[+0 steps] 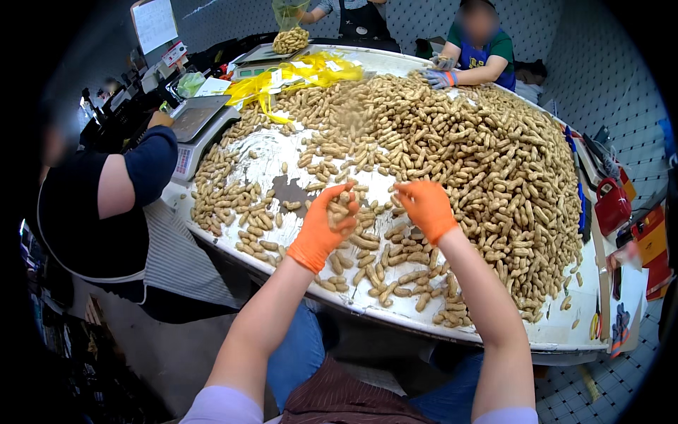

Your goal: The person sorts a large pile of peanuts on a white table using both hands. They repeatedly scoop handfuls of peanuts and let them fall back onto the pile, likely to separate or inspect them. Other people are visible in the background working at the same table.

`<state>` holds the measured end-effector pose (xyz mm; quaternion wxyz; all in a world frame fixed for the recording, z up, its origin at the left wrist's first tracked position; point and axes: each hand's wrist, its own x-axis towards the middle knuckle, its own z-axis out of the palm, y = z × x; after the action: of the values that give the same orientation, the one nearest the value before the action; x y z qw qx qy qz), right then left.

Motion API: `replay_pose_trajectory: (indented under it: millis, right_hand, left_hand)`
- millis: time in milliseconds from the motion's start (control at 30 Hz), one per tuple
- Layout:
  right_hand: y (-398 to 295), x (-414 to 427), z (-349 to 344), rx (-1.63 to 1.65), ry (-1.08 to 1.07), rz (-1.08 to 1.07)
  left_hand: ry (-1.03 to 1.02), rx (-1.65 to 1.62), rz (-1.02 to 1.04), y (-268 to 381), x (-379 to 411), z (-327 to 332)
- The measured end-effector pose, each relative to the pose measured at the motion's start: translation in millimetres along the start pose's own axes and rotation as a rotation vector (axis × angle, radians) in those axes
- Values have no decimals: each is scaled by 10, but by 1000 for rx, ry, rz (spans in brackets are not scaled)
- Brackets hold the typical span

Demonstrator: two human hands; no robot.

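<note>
Both my hands wear orange gloves over a white table (561, 331) strewn with unshelled peanuts. My left hand (327, 227) is curled palm up around several peanuts (339, 208). To its right, my right hand (425, 208) is palm down, its thumb and fingertips close together above the table; whether a peanut sits between them cannot be told. Just beyond and to the right of it rises a large heap of peanuts (492, 175). Loose peanuts (405, 259) lie below and between the hands.
A digital scale (204, 127) stands at the left, beside a person (122, 185). Yellow mesh bags (296, 77) with white tags lie at the far side. Another scale (259, 66) and two more people are beyond. At the right are scissors (595, 323), a blue-handled brush (581, 206) and a red case (612, 206).
</note>
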<state>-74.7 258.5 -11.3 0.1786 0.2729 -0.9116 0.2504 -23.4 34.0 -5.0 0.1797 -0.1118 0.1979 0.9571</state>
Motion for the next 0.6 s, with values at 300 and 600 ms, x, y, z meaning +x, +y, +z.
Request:
replay_pose_trajectory:
  millis: [300, 600]
  right_hand:
    - [691, 998, 635, -696, -312, 20]
    - [64, 960, 214, 259, -220, 203]
  left_hand:
    - [115, 249, 137, -42, 45, -146]
    - [100, 574, 229, 13, 248, -270]
